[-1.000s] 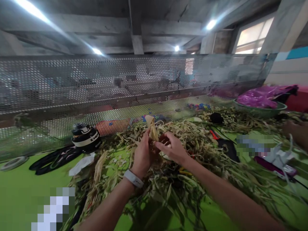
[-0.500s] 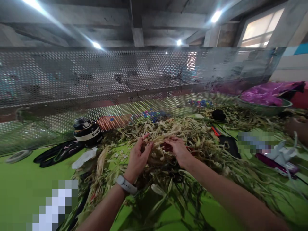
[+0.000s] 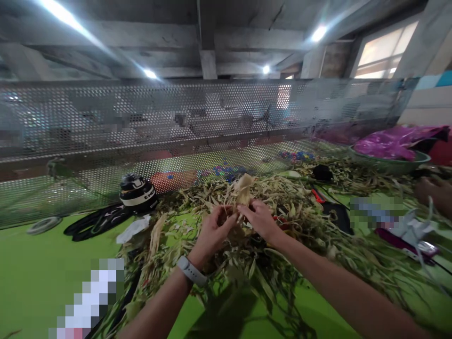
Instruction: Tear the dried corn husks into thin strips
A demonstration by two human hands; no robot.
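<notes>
Both hands meet over a heap of dried, pale plant strips (image 3: 282, 193) that look like corn husks. My left hand (image 3: 219, 225) is closed, its thumb and fingers pinching the lower end of a pale husk strip (image 3: 243, 187). From the right, my right hand (image 3: 259, 217) is closed on that same strip, fingertips close to the left ones. The strip's wide end stands up above the fingers. A pale watch (image 3: 191, 271) is on my left wrist. Behind the hands, part of the heap is hidden.
A perforated metal screen (image 3: 212, 122) runs along the back of the green table (image 3: 38, 268). At left are a black bottle-like container (image 3: 137, 194), a black strap (image 3: 95, 223) and a white tissue (image 3: 133, 229). At right are a basin (image 3: 384, 162) with purple plastic, a phone-like black object (image 3: 337, 216) and another person's hand (image 3: 434, 193).
My hands have drawn together, and the husk strip now stands upright between them instead of lying across. The view has shifted slightly, moving the left-side objects rightward.
</notes>
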